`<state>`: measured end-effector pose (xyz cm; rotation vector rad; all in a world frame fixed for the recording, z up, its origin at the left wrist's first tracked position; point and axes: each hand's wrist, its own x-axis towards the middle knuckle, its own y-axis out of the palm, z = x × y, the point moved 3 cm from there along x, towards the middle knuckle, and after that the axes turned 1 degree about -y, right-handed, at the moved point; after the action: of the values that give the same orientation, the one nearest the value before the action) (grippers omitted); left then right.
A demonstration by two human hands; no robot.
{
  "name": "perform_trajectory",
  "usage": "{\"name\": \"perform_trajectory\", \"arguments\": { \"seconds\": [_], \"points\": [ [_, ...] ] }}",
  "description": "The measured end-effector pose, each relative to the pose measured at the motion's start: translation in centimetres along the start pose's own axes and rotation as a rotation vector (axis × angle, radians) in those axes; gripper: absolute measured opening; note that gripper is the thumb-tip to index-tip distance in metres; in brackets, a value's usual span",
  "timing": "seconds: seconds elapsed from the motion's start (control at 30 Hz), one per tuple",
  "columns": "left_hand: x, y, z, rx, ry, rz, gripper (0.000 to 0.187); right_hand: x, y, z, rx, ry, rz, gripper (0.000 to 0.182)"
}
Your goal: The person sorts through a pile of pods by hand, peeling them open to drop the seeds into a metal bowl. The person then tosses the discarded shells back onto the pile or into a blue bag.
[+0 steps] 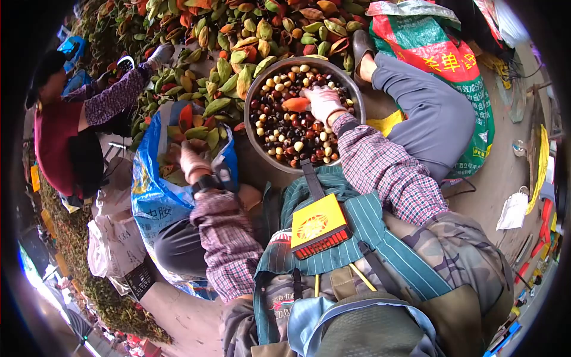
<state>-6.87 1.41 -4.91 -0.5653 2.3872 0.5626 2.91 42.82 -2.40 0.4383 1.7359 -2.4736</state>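
My right hand (325,102), in a pale glove, reaches over a round metal basin (250,128). Its fingers are closed on an orange-red seed pod (295,104). Dark brown and cream seeds (292,132) fill the basin below the pod. At the left, my left hand (191,162) is at the mouth of a blue bag (156,193), over green and red pods (189,123). The fingers of that hand are partly hidden and blurred, so I cannot make out whether they grip a pod.
A big heap of green, yellow and red pods (238,41) lies beyond the basin. To the left another person (59,134) reaches a gloved hand (160,55) toward the heap. A red-and-green printed sack (476,107) lies beside my right leg; a white bag (113,244) stands at left.
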Motion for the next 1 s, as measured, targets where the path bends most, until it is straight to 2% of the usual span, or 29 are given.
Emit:
{"name": "perform_trajectory", "arguments": {
  "seconds": [0.03, 0.07, 0.1, 0.17, 0.2, 0.23, 0.3, 0.33, 0.37, 0.4, 0.43, 0.47, 0.5, 0.57, 0.63, 0.67, 0.77, 0.8, 0.83, 0.87, 0.9, 0.93, 1.0],
  "points": [
    [-7.4, 5.8, -0.8, 0.191, 0.333, -0.216, 0.043, -0.2, -0.8, 0.0, 0.074, -0.009, 0.061, 0.034],
    [-10.9, 9.1, 0.0, 0.407, 0.451, 0.005, 0.045, -0.6, -2.0, 0.3, 0.264, -0.021, 0.035, 0.035],
    [-14.6, 12.3, 0.9, 0.575, 0.600, 0.223, 0.049, -0.6, -3.2, 0.9, 0.323, -0.047, 0.147, 0.034],
    [-16.6, 15.2, 5.3, 1.106, 0.954, 0.686, 0.060, -1.1, -5.3, 2.2, 0.471, -0.103, 0.306, 0.034],
    [-17.9, 16.7, 6.7, 1.253, 1.036, 0.839, 0.069, -0.6, -5.0, 2.2, 0.560, -0.201, 0.273, 0.035],
    [-17.9, 16.8, 8.8, 1.426, 0.972, 0.855, 0.067, -0.4, -5.0, 2.3, 0.632, -0.214, 0.251, 0.039],
    [-17.1, 15.8, 11.1, 1.055, 0.594, 0.919, 0.056, 0.0, -5.4, 2.1, 0.637, -0.097, 0.102, 0.035],
    [-16.6, 15.5, 11.8, 1.056, 0.526, 0.829, 0.051, -0.1, -5.0, 2.4, 0.865, 0.000, -0.027, 0.039],
    [-16.5, 15.3, 12.1, 1.057, 0.455, 0.739, 0.048, 0.9, -3.5, 2.3, 0.823, 0.029, -0.014, 0.039],
    [-17.5, 15.5, 12.0, 0.940, 0.460, 0.785, 0.050, 0.7, -3.3, 3.2, 0.840, 0.031, -0.063, 0.038],
    [-15.7, 15.2, 13.2, 0.820, 0.356, 0.784, 0.056, -0.1, -2.8, 4.3, 0.857, 0.030, -0.110, 0.039],
    [-15.5, 15.0, 12.8, 0.753, 0.261, 0.689, 0.060, -2.5, -5.8, 6.2, 0.690, 0.052, -0.184, 0.037],
    [-15.8, 15.0, 12.1, 0.688, 0.168, 0.594, 0.063, -1.1, -2.8, 5.9, 0.799, -0.018, -0.295, 0.031],
    [-15.5, 14.6, 12.1, 0.235, -0.135, 0.547, 0.065, -1.0, -2.5, 6.3, 0.944, -0.202, -0.420, 0.030],
    [-15.7, 14.6, 11.9, 0.228, -0.245, 0.525, 0.064, -1.8, -3.4, 6.6, 0.628, -0.226, -0.305, 0.031],
    [-15.6, 14.5, 11.9, 0.268, -0.231, 0.501, 0.062, -2.3, -4.2, 6.9, 0.469, -0.235, -0.250, 0.032],
    [-15.3, 14.5, 12.0, 0.378, -0.163, 0.488, 0.058, -2.6, -3.1, 7.1, 0.602, -0.157, -0.068, 0.033],
    [-15.2, 14.8, 12.0, 0.406, -0.124, 0.520, 0.055, -3.5, -4.0, 7.6, 0.780, -0.110, 0.050, 0.036],
    [-15.3, 14.9, 11.9, 0.432, -0.087, 0.550, 0.054, -3.0, -3.0, 7.5, 0.853, -0.183, 0.053, 0.036],
    [-16.6, 15.5, 11.0, 0.551, 0.052, 0.597, 0.054, -1.6, -0.9, 7.0, 0.925, -0.258, 0.058, 0.036],
    [-14.6, 15.3, 11.7, 0.668, 0.290, 0.650, 0.055, -0.1, 1.5, 6.6, 0.996, -0.336, 0.063, 0.036],
    [-10.8, 14.7, 13.4, 0.782, 0.532, 0.698, 0.055, 1.2, 3.6, 6.8, 0.963, -0.551, -0.047, 0.036],
    [-11.6, 15.7, 12.3, 0.837, 0.532, 0.735, 0.058, 1.4, 3.7, 6.1, 0.977, -0.472, 0.147, 0.032]
  ]
}}
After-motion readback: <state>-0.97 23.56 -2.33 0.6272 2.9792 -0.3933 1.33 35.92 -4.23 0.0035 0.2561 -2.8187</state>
